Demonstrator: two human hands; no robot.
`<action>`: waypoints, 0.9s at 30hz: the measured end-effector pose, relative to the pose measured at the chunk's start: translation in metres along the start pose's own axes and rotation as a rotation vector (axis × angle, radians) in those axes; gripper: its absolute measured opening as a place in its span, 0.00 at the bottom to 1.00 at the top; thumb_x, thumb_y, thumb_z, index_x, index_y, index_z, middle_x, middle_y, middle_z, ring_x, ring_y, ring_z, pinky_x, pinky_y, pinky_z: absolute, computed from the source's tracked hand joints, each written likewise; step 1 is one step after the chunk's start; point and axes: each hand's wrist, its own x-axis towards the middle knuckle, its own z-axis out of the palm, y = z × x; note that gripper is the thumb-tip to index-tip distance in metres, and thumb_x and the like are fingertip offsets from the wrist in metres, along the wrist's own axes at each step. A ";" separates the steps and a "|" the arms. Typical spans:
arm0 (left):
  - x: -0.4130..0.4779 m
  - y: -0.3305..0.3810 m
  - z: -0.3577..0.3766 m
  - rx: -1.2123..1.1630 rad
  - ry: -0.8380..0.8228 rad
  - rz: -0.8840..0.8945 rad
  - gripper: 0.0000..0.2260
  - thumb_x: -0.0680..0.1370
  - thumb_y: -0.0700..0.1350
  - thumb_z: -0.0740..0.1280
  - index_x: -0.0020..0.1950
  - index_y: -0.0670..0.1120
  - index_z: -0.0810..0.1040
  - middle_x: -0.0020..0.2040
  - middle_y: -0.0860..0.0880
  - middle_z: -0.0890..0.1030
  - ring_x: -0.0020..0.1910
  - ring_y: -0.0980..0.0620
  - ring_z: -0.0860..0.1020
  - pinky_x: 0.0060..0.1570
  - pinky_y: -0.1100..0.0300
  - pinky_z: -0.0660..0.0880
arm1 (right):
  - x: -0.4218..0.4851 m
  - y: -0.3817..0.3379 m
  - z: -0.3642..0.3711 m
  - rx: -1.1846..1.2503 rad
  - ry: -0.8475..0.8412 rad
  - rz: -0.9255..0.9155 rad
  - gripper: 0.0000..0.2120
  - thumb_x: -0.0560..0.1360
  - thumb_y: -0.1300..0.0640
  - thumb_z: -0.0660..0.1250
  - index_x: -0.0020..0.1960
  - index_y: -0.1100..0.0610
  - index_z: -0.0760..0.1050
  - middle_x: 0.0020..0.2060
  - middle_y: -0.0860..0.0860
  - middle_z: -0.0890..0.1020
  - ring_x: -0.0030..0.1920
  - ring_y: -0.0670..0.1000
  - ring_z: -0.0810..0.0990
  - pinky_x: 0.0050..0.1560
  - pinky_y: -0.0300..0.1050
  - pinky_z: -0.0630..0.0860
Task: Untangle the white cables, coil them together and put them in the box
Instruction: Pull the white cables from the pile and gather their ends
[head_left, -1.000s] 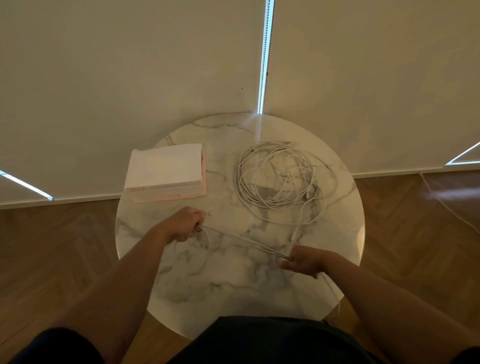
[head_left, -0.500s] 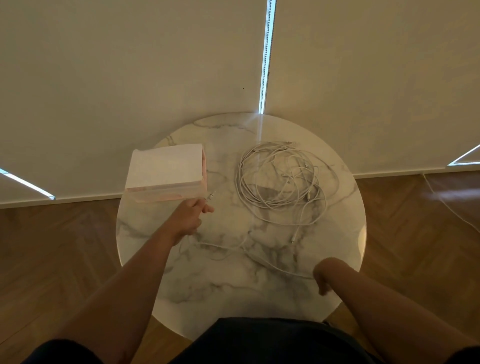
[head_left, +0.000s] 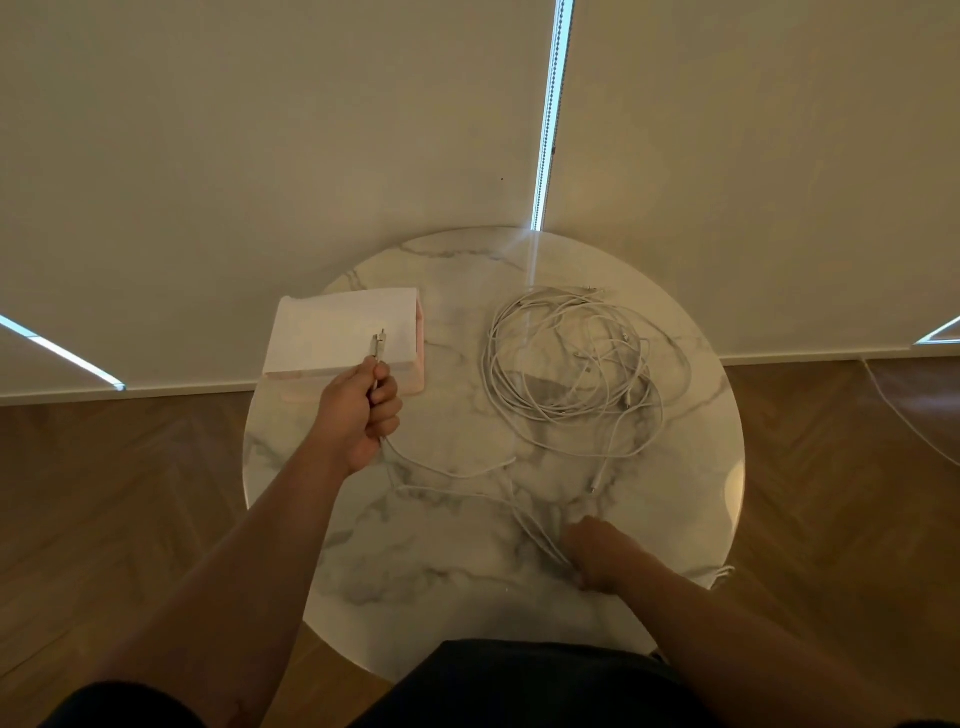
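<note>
A loose tangle of white cables (head_left: 571, 364) lies on the right half of the round marble table (head_left: 457, 551). My left hand (head_left: 363, 410) is shut on a white cable end, its plugs (head_left: 379, 345) sticking up in front of the pink box (head_left: 345, 338) with a white lid at the table's left. From that hand the held cable (head_left: 452, 475) runs slack across the table to my right hand (head_left: 597, 556) near the front right edge. The right hand is blurred and rests over the cable strands; its grip is unclear.
The table stands against cream blinds with a bright gap behind it. Wooden floor surrounds the table. Another thin cable (head_left: 904, 415) lies on the floor at the right. My dark-clothed lap sits at the table's near edge.
The cable was taut between both hands, then went slack. My left hand rose toward the box with the plug ends. My right hand swung out right, then came back onto the strands.
</note>
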 end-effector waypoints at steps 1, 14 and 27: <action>0.000 0.001 -0.001 -0.011 0.005 0.011 0.18 0.85 0.50 0.50 0.38 0.48 0.68 0.27 0.53 0.63 0.20 0.58 0.56 0.20 0.65 0.52 | -0.001 0.002 0.001 -0.013 -0.032 0.026 0.26 0.76 0.57 0.68 0.71 0.59 0.66 0.69 0.59 0.70 0.68 0.59 0.71 0.66 0.48 0.69; -0.003 -0.005 0.011 -0.132 0.071 0.049 0.17 0.85 0.48 0.51 0.39 0.48 0.68 0.26 0.53 0.61 0.21 0.57 0.56 0.20 0.64 0.52 | -0.020 -0.067 -0.125 0.355 0.397 -0.334 0.57 0.64 0.33 0.74 0.79 0.58 0.49 0.77 0.55 0.58 0.76 0.55 0.58 0.75 0.48 0.56; 0.002 0.008 0.014 -0.156 0.140 0.211 0.17 0.86 0.49 0.50 0.40 0.47 0.69 0.26 0.53 0.62 0.21 0.57 0.56 0.21 0.66 0.53 | -0.001 -0.078 -0.044 0.664 0.283 -0.312 0.25 0.82 0.43 0.53 0.30 0.53 0.62 0.26 0.48 0.66 0.27 0.46 0.64 0.32 0.44 0.61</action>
